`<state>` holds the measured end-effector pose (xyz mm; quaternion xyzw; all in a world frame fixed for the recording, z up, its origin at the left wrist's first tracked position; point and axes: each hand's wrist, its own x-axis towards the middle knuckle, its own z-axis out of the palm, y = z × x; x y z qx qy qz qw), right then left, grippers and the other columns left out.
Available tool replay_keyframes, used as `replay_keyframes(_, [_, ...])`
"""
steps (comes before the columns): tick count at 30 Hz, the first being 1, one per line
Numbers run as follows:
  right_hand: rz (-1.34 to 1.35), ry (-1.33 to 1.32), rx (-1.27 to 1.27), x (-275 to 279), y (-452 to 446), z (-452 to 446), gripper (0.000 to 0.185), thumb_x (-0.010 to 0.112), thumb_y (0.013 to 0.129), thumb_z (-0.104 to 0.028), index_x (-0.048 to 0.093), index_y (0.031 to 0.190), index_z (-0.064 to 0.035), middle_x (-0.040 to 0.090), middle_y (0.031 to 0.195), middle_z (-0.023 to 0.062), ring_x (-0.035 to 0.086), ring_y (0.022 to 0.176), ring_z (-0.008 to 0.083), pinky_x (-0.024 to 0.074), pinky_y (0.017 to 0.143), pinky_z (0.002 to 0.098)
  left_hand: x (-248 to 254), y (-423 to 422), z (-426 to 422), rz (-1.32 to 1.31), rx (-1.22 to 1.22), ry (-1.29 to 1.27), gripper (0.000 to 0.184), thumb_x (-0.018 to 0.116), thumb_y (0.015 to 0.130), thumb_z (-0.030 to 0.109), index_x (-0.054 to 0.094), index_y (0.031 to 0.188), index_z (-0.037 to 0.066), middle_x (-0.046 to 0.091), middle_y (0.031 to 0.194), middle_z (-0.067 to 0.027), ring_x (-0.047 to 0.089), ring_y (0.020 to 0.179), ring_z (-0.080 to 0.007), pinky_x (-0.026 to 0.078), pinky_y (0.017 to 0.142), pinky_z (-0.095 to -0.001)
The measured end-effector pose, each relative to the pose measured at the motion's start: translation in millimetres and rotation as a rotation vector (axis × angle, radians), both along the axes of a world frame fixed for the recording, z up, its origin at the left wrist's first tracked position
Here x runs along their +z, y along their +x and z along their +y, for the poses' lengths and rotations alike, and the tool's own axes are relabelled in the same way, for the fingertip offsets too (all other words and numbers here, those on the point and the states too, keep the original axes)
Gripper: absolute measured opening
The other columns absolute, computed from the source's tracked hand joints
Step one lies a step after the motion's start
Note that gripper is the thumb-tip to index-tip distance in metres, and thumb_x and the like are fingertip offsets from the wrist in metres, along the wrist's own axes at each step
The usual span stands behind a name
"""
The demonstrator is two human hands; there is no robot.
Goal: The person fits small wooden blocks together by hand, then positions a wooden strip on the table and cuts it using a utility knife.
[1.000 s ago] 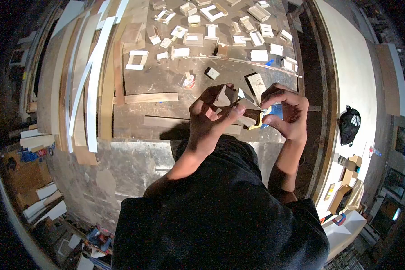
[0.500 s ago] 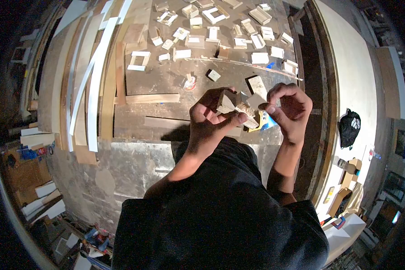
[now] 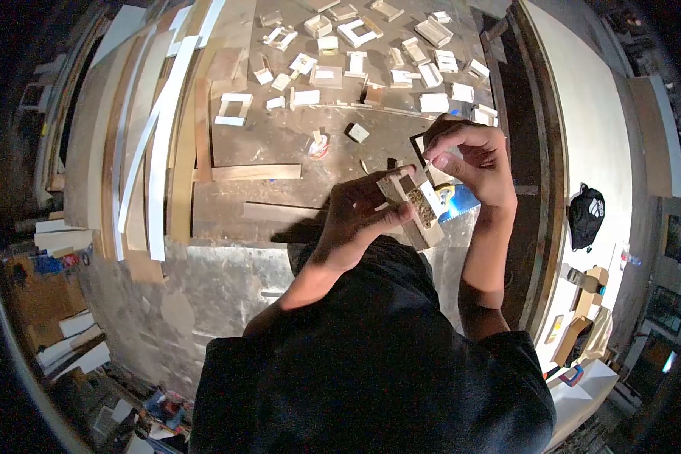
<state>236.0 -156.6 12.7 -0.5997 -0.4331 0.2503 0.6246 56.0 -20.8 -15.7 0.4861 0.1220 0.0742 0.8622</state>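
Observation:
My left hand is wrapped round a small wooden block assembly, with thumb on its near side and fingers behind. A rough, grainy brown patch shows in a recess on its upper face. Just right of it and a little higher, my right hand is closed in a pinch, thumb against forefinger. Whatever lies between those fingertips is too small to make out. Beneath the right hand lies a blue-and-yellow item on the bench, partly covered by the hand and the wood.
Many small wooden frames and boxes are spread over the far part of the bench. Long boards and strips lie at the left. A small block sits ahead of my hands. A black bag rests on the pale right-hand surface.
My left hand has turned the wooden piece, so its grainy recess now faces up. The right hand has moved slightly left and up, closer above the piece, still pinched.

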Motion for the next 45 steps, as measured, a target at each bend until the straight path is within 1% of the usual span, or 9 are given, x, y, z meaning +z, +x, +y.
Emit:
replay_keyframes(10, [-0.084, -0.003, -0.038, 8.1, -4.6, 2.3, 0.009, 0.076, 0.082, -0.003, 0.074, 0.090, -0.0007, 0.068, 0.088, 0.0095, 0.063, 0.085, 0.0194, 0.0486, 0.079, 0.0317, 7.5, -1.7, 2.4, 0.007, 0.045, 0.038, 0.057, 0.080, 0.083, 0.010, 0.056, 0.131, -0.006, 0.068, 0.115, -0.0127, 0.064, 0.102, -0.0141, 0.053, 0.089, -0.0281])
replay_keyframes(13, [-0.220, -0.067, -0.078, 23.0, -4.1, 2.1, 0.011, 0.077, 0.077, 0.000, 0.073, 0.087, 0.0033, 0.066, 0.090, 0.0104, 0.062, 0.088, 0.0214, 0.0469, 0.084, 0.0335, 8.5, -3.2, 0.7, 0.021, 0.081, 0.048, 0.057, 0.081, 0.082, 0.009, 0.056, 0.131, -0.006, 0.067, 0.118, -0.0138, 0.065, 0.102, -0.0157, 0.054, 0.090, -0.0285])
replay_keyframes(15, [-0.361, -0.084, -0.044, 33.9, -4.9, 3.8, 0.011, 0.074, 0.080, 0.000, 0.074, 0.091, -0.0019, 0.066, 0.086, 0.0093, 0.063, 0.082, 0.0202, 0.0490, 0.076, 0.0310, 9.7, -3.2, 2.0, 0.046, 0.048, 0.081, 0.054, 0.080, 0.083, 0.009, 0.057, 0.129, -0.006, 0.069, 0.114, -0.0137, 0.066, 0.100, -0.0151, 0.054, 0.088, -0.0277])
replay_keyframes(19, [-0.395, -0.134, -0.088, 46.4, -9.2, 3.7, 0.011, 0.073, 0.080, 0.003, 0.072, 0.090, -0.0015, 0.068, 0.089, 0.0097, 0.065, 0.085, 0.0202, 0.0505, 0.076, 0.0324, 15.8, -2.7, 5.2, 0.129, -0.014, 0.114, 0.050, 0.079, 0.084, 0.010, 0.058, 0.127, -0.006, 0.071, 0.109, -0.0133, 0.066, 0.100, -0.0139, 0.054, 0.087, -0.0272])
replay_keyframes(21, [-0.386, -0.224, -0.094, 49.9, -10.7, 3.3, 0.015, 0.069, 0.077, 0.011, 0.069, 0.088, 0.0009, 0.069, 0.089, 0.0117, 0.068, 0.092, 0.0251, 0.0517, 0.083, 0.0342, 18.8, -2.1, 5.0, 0.098, -0.024, 0.081, 0.048, 0.079, 0.084, 0.011, 0.059, 0.126, -0.006, 0.072, 0.106, -0.0126, 0.066, 0.098, -0.0131, 0.053, 0.087, -0.0272])
replay_keyframes(25, [-0.546, -0.189, -0.033, 49.3, -10.6, 1.9, 0.018, 0.066, 0.076, 0.013, 0.069, 0.089, -0.0003, 0.070, 0.090, 0.0129, 0.070, 0.088, 0.0292, 0.0535, 0.081, 0.0351, 18.8, -1.9, 5.1, 0.114, -0.017, 0.075, 0.048, 0.079, 0.084, 0.011, 0.059, 0.125, -0.005, 0.071, 0.105, -0.0120, 0.066, 0.097, -0.0129, 0.053, 0.088, -0.0275])
replay_keyframes(31, [-0.626, -0.133, 0.021, 54.6, -14.3, 0.3, 0.018, 0.066, 0.077, 0.010, 0.070, 0.090, -0.0015, 0.070, 0.090, 0.0131, 0.071, 0.088, 0.0302, 0.0545, 0.077, 0.0363, 17.5, -2.8, 2.2, 0.066, 0.067, 0.052, 0.050, 0.079, 0.084, 0.011, 0.059, 0.126, -0.004, 0.071, 0.106, -0.0122, 0.066, 0.097, -0.0125, 0.053, 0.087, -0.0268])
replay_keyframes(36, [-0.660, -0.163, 0.051, 54.6, -11.6, -4.0, 0.017, 0.069, 0.076, 0.006, 0.071, 0.090, -0.0022, 0.069, 0.090, 0.0136, 0.069, 0.085, 0.0287, 0.0545, 0.074, 0.0363, 13.5, -1.2, 1.6, 0.086, 0.067, 0.128, 0.051, 0.080, 0.083, 0.011, 0.058, 0.127, -0.002, 0.070, 0.098, -0.0083, 0.065, 0.089, -0.0094, 0.053, 0.083, -0.0250])
replay_keyframes(45, [-0.594, -0.075, 0.068, 51.9, -7.9, -0.3, 0.011, 0.071, 0.079, -0.003, 0.074, 0.090, -0.0048, 0.068, 0.089, 0.0119, 0.067, 0.086, 0.0278, 0.0530, 0.075, 0.0365, 9.9, 0.2, 4.0, 0.063, 0.040, 0.068, 0.050, 0.080, 0.083, 0.009, 0.058, 0.127, -0.001, 0.071, 0.097, -0.0089, 0.066, 0.091, -0.0092, 0.053, 0.082, -0.0241])
